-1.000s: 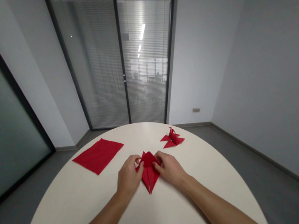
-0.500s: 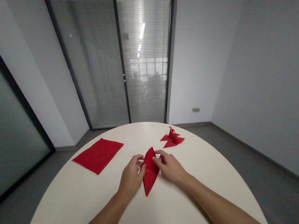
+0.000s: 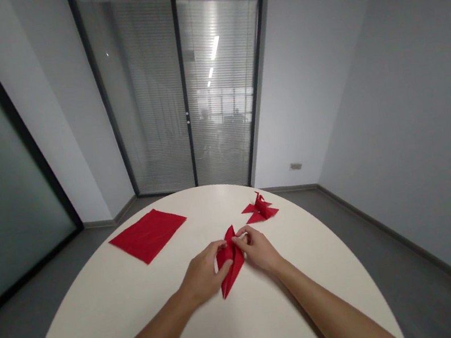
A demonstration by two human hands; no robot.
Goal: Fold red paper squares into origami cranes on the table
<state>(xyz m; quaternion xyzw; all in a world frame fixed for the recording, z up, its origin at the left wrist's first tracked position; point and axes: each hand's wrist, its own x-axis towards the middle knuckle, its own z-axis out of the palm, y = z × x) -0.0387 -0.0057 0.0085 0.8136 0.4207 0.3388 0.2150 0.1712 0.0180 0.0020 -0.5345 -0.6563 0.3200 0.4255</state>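
A folded piece of red paper (image 3: 233,271), long and diamond-like, is between my two hands above the middle of the table. Its layers now part along a lengthwise opening. My left hand (image 3: 203,272) grips the left edge, with the thumb low on the paper and the fingers curled near its upper part. On the other side, my right hand (image 3: 257,247) pinches the upper right edge between thumb and fingers. The fingertips partly cover the folds.
A flat red paper sheet (image 3: 149,235) lies at the table's far left. A red origami crane (image 3: 260,207) stands at the far right. The round white table (image 3: 184,337) has its curved rim before a glass door (image 3: 181,84) with blinds.
The folded paper has turned slightly and its layers have spread, showing a lengthwise gap. My left thumb has slid lower across it, and my right fingers have closed into a pinch.
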